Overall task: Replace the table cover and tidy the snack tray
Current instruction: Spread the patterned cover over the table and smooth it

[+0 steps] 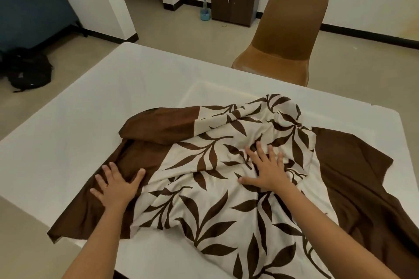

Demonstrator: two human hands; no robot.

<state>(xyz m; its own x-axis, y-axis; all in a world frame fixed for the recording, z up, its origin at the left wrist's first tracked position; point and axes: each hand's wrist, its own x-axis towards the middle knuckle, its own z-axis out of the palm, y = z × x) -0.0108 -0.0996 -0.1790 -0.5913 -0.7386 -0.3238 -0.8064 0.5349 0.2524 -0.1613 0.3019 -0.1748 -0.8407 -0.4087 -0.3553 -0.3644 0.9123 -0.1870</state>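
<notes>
Head camera, looking forward and down, showed a person's two bare arms reaching over a white table (95,97) on which a table cover (226,179) lay in a rumpled heap. The cover was cream with a brown leaf print and broad plain brown borders; it sat on the near right part of the table, its near right side spilling over the edge, and the far and left stretches of the tabletop were bare white. The left hand (116,187) lay flat and unclenched, fingers spread, pressing the brown border at the near left. The right hand (267,169) was likewise spread palm-down on the bunched printed middle, gripping nothing. A brown chair (283,34) stood at the far right side of the table. As a judgement, the cover was on the table but not yet spread: folds remained to be opened, pulled toward the far and left edges and smoothed. No snack tray was in view, so that part of the task seemed untouched, though it may simply have lain outside the frame.
</notes>
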